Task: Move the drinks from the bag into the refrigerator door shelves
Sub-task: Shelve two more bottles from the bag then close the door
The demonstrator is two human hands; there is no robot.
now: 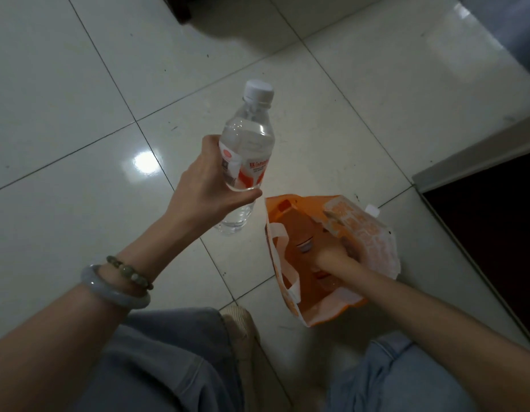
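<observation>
My left hand (202,185) grips a clear water bottle (248,138) with a white cap and an orange-and-white label, held upright above the floor tiles. To its right an orange-and-white plastic bag (358,230) stands open on the floor. My right hand (332,257) reaches down inside the bag, its fingers closed around something there. A second bottle's cap (306,245) shows in the bag beside that hand; what the fingers hold is hidden by the hand and the bag.
Glossy pale floor tiles (79,114) spread all around. A grey metallic edge and a dark opening (492,209) lie at the right. A dark object (216,7) sits at the top. My knees in blue trousers and a beige shoe (243,331) fill the bottom.
</observation>
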